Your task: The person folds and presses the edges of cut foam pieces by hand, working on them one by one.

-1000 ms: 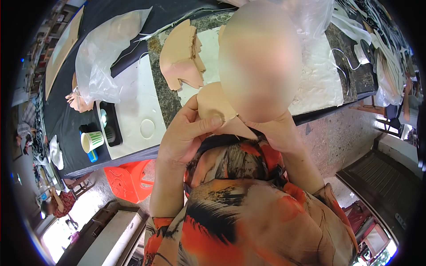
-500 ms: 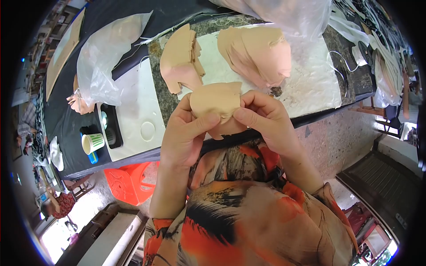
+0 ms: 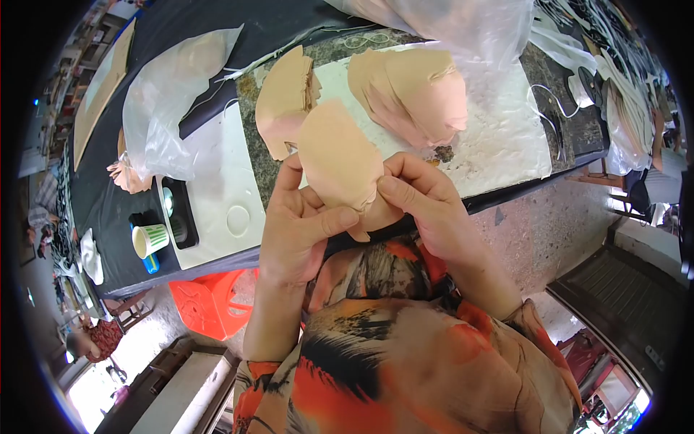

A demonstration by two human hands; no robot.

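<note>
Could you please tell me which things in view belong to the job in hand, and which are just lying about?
Seemingly part of the job:
tan material, pinched by the left hand and right hand
left tan stack
right tan pile

Probably just lying about:
green-striped cup
red plastic stool, on the floor

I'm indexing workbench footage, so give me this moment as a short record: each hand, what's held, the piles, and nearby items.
Left hand: thumb in front, fingers behind the tan piece
Right hand: pinching the same piece at its right edge
Held: tan piece, raised between both hands; material uncertain
Piles: left stack; larger right stack, on a white sheet
Nearby, left: green-striped cup
Floor: red stool
</note>
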